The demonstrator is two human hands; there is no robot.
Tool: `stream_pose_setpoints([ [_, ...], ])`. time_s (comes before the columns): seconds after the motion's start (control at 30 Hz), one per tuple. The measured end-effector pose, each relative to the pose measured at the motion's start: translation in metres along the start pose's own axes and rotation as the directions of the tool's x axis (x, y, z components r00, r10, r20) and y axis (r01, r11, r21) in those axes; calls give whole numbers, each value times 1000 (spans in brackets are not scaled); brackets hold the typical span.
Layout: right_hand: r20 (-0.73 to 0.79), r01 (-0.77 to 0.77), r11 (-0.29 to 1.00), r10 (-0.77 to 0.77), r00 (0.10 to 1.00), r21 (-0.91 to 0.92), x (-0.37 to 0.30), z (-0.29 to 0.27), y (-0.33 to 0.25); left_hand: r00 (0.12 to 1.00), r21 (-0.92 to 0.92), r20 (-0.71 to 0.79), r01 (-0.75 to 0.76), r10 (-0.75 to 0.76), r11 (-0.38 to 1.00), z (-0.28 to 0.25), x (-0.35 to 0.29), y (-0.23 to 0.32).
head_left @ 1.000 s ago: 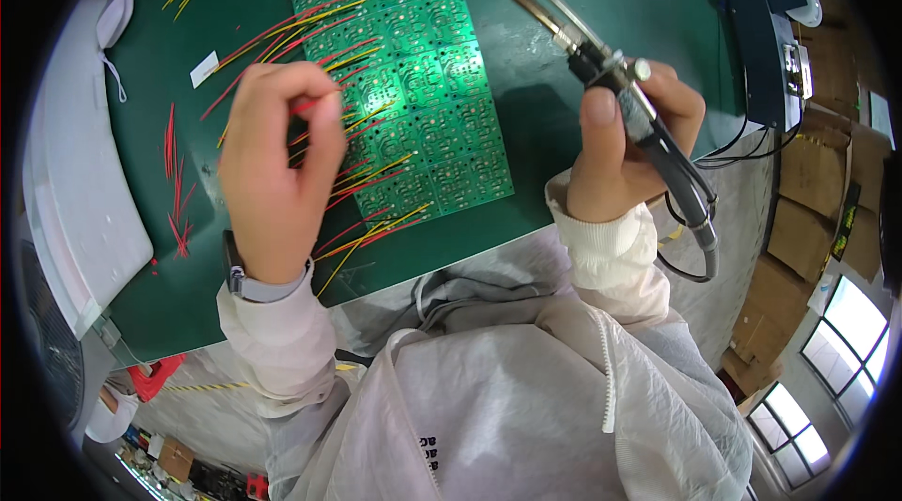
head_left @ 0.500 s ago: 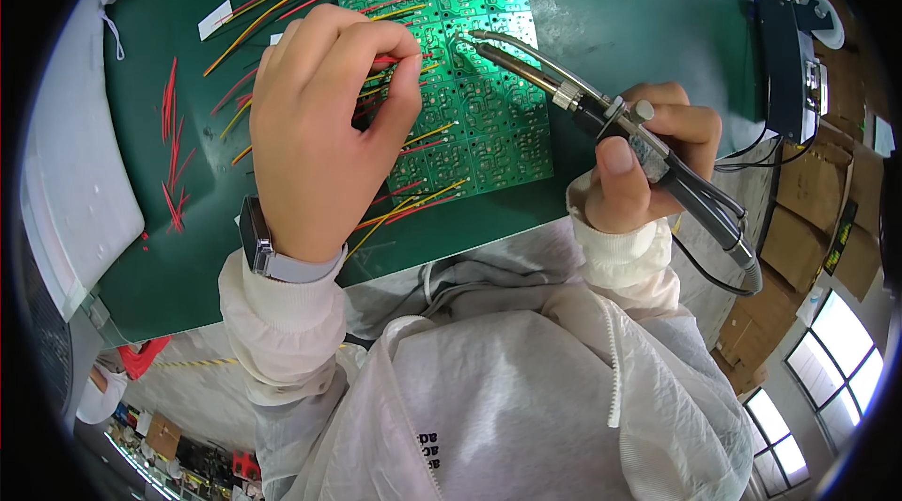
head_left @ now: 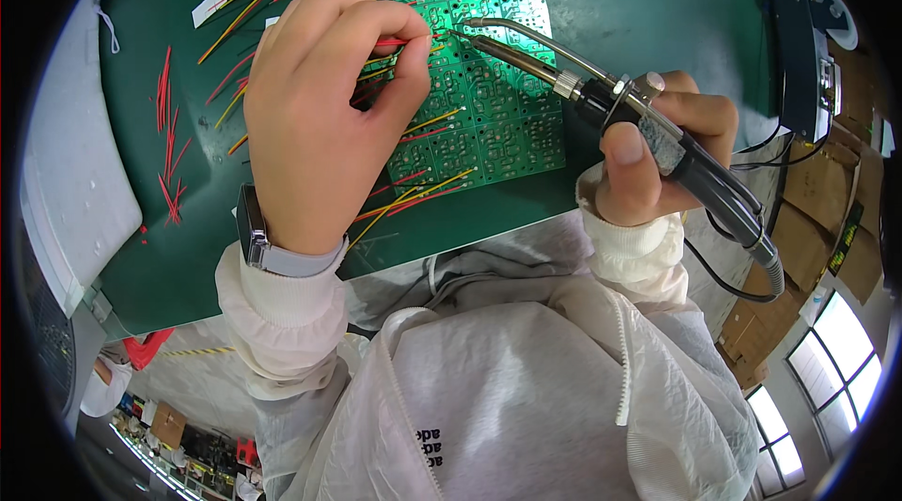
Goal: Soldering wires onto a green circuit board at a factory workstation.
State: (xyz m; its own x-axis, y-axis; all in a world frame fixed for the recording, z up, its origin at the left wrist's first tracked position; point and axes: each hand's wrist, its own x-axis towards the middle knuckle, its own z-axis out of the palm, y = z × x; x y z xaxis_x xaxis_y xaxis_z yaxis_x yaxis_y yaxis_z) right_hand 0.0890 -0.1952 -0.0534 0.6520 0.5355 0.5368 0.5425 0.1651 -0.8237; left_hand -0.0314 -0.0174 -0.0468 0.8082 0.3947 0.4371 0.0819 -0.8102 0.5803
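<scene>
My left hand is closed in a pinch on a red wire, with the wire's end over a green circuit board panel. My right hand grips a soldering iron fitted with a curved metal feed tube. The iron's tip is at or very near the end of the red wire; actual contact is too small to tell. Red and yellow wires stick out from the panel's left side, several partly hidden behind my left hand.
Loose red wires lie on the green table mat to the left. A white label sits among wires at the upper left. A dark box-shaped device stands at the right edge, cables beside it. Cardboard boxes are beyond the table.
The iron's tip has moved left relative to the panel, up to the pinched red wire's end. My left hand keeps its pinch. The whole view has shifted slightly.
</scene>
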Motion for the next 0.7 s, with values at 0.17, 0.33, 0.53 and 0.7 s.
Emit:
stream_pose_setpoints([
  [0.17,9,8,1000,-8,1000,-1,0,0,0,1000,-11,-11,-16,16,1000,1,0,0],
  [0.33,-1,-15,1000,15,1000,19,0,-1,0,1000,-3,-2,-17,17,1000,1,1,1],
  [0.53,13,5,1000,-5,1000,-1,2,-2,2,999,5,-12,-32,32,999,1,1,1],
  [0.7,28,53,998,-54,998,41,8,2,-4,1000,36,0,-24,24,999,1,1,2],
])
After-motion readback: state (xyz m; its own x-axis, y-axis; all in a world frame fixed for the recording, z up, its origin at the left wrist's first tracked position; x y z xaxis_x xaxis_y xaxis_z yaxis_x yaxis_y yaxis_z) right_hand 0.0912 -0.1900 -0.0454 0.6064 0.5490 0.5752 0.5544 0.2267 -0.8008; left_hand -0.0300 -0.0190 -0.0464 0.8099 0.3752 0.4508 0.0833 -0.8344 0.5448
